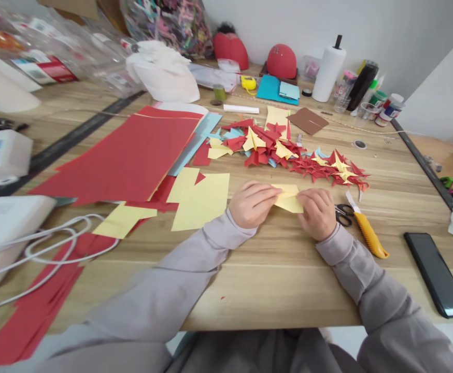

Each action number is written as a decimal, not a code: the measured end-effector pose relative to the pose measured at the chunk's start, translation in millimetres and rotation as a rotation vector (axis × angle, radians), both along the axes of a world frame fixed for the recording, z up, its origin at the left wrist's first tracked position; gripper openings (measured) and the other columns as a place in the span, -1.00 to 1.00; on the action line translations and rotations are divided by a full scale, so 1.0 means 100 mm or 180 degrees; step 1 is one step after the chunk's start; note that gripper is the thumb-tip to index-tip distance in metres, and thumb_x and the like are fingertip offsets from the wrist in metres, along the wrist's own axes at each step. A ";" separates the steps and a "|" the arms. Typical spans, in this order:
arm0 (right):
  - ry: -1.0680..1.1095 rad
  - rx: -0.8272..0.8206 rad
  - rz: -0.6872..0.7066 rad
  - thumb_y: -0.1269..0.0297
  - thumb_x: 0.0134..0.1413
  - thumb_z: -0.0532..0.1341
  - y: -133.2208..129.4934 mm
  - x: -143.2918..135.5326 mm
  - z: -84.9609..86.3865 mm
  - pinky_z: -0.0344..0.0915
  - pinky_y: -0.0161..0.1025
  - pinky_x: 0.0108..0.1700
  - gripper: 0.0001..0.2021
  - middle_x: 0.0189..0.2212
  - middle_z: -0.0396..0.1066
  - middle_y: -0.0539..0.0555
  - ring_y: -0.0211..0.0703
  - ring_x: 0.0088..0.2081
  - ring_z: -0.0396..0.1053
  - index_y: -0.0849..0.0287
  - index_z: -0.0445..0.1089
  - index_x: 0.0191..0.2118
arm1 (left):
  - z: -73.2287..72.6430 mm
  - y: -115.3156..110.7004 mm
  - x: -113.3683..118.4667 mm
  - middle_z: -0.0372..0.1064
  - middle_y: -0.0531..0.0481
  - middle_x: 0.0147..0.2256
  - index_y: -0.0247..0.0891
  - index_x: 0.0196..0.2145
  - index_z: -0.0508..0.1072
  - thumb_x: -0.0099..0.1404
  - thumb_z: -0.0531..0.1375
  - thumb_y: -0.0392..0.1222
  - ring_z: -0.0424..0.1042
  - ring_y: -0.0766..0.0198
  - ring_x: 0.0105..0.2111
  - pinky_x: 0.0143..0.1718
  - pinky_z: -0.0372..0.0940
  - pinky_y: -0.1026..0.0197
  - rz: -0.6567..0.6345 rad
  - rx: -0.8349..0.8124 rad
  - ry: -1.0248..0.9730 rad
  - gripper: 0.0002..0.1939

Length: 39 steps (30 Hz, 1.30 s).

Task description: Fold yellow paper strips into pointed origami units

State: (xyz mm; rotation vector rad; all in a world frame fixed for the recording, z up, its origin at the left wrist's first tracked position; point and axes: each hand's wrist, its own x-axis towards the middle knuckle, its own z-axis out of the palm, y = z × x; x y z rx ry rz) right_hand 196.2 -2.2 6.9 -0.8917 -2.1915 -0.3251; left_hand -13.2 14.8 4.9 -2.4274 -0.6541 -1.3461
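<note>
A small piece of yellow paper (288,200) with a fold across it is held between my two hands, just above the wooden table (265,300). My left hand (252,203) pinches its left edge, fingers pressed together. On the right edge, my right hand (318,212) grips it with curled fingers. Behind my hands lies a pile of folded red, yellow and blue paper pieces (254,140), with more folded stars (341,167) to its right. Flat yellow sheets (203,199) rest left of my left hand.
Large red sheets (133,150) cover the left side, near white cables (71,228). Right of my right hand are black scissors (343,215) and a yellow-handled knife (370,235); a phone (437,273) lies farther right. Bottles (329,72) stand at the back.
</note>
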 end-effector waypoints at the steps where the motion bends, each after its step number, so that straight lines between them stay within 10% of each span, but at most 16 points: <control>1: 0.0202 -0.0088 -0.0074 0.45 0.01 0.09 0.00 0.00 0.00 0.21 -0.09 -0.12 -0.79 -0.22 0.41 0.17 -0.05 -0.15 0.30 0.18 0.30 -0.19 | 0.00 0.00 -0.01 0.50 -0.07 -0.25 -0.27 -0.35 0.42 0.16 0.13 -0.42 0.43 0.23 -0.23 -0.27 0.31 0.14 0.0063 0.0055 -0.0063 -0.87; 8: 0.1977 -0.1165 -0.0177 0.34 0.10 0.10 -0.04 -0.11 -0.08 0.31 -0.12 -0.17 -0.83 -0.21 0.34 0.18 -0.10 -0.15 0.33 0.16 0.23 -0.15 | 0.06 -0.12 0.05 0.48 -0.10 -0.20 -0.26 -0.34 0.43 0.14 0.17 -0.42 0.32 0.27 -0.38 -0.45 0.27 0.21 0.0344 0.0176 -0.0313 -0.86; 14: 0.3473 -0.3162 0.0798 0.21 -0.07 0.28 -0.08 -0.28 -0.10 0.36 -0.20 -0.24 -0.53 -0.30 0.43 0.04 -0.19 -0.29 0.40 0.10 0.10 -0.05 | 0.02 -0.15 0.14 0.46 -0.13 -0.18 -0.27 -0.29 0.42 0.12 0.17 -0.44 0.35 0.24 -0.29 -0.38 0.31 0.19 -0.0005 0.0050 -0.0287 -0.82; 20: 0.4288 -0.3395 0.0575 0.33 -0.26 0.38 -0.03 -0.24 -0.05 0.35 -0.25 -0.22 -0.47 -0.35 0.47 -0.04 -0.22 -0.32 0.42 0.10 0.17 -0.11 | 0.05 -0.25 0.22 0.37 -0.24 -0.10 -0.32 -0.21 0.40 0.08 0.14 -0.44 0.40 0.20 -0.20 -0.21 0.35 0.14 -0.0326 -0.0954 -0.0786 -0.73; 29: 0.3912 -0.3727 0.0646 0.31 -0.34 0.41 -0.03 -0.22 -0.03 0.37 -0.20 -0.24 -0.54 -0.34 0.49 0.02 -0.17 -0.34 0.44 0.15 0.29 -0.22 | 0.03 -0.22 0.29 0.30 0.05 -0.64 -0.37 -0.48 0.37 0.02 0.25 -0.12 0.29 0.40 -0.67 -0.64 0.21 0.35 -0.0764 -0.4467 -0.2046 -0.77; 39: 0.3366 -0.3756 0.0638 0.24 -0.36 0.42 -0.04 -0.20 0.01 0.37 -0.10 -0.14 -0.55 -0.26 0.49 0.08 -0.08 -0.26 0.44 0.19 0.36 -0.24 | 0.01 -0.20 0.29 0.31 0.06 -0.65 -0.36 -0.54 0.37 -0.03 0.29 -0.07 0.31 0.41 -0.66 -0.61 0.23 0.37 -0.0969 -0.4802 -0.2113 -0.72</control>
